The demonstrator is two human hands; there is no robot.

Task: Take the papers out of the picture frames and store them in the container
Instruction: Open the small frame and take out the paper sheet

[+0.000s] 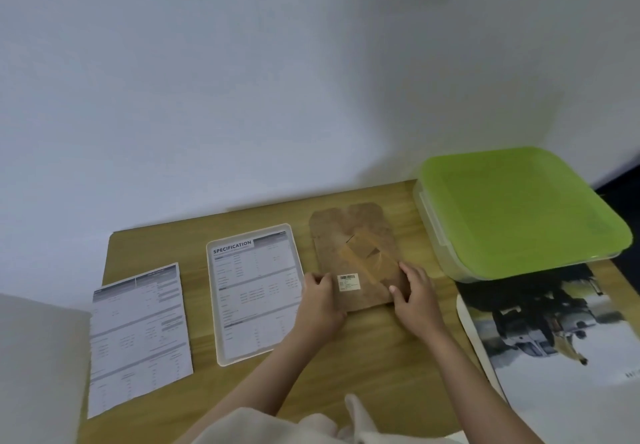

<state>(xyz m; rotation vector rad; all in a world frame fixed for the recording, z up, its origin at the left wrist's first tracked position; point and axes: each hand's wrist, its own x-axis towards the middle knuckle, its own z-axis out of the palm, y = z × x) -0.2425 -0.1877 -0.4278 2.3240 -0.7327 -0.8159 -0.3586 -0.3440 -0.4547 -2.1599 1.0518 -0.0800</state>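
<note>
Now the face-down picture frame (356, 256) sits at the middle of the wooden table (374, 367), brown backing board up, barcode sticker (348, 282) near its near edge. Both hands are on that near end: the left hand (320, 299) grips the near-left corner, fingers curled over the edge, while the right hand (415, 299) presses on the near-right corner with its thumb laid on the board. That looks like a bracing hold, probably to steady the frame while the backing is worked loose; the paper inside is hidden from here.

Just left of the frame, a white tray-like frame (254, 293) lies face up with a "SPECIFICATION" sheet (256, 287) in it, so that one likely waits its turn. Further left, a loose printed sheet (138, 336) lies flat on the table, apart from both hands.

Far right, the container (519, 211) stands with its green lid closed, well apart from the hands; it'll need opening before anything gets stored. Near right, a large picture print (554, 346) lies beside it.
</note>
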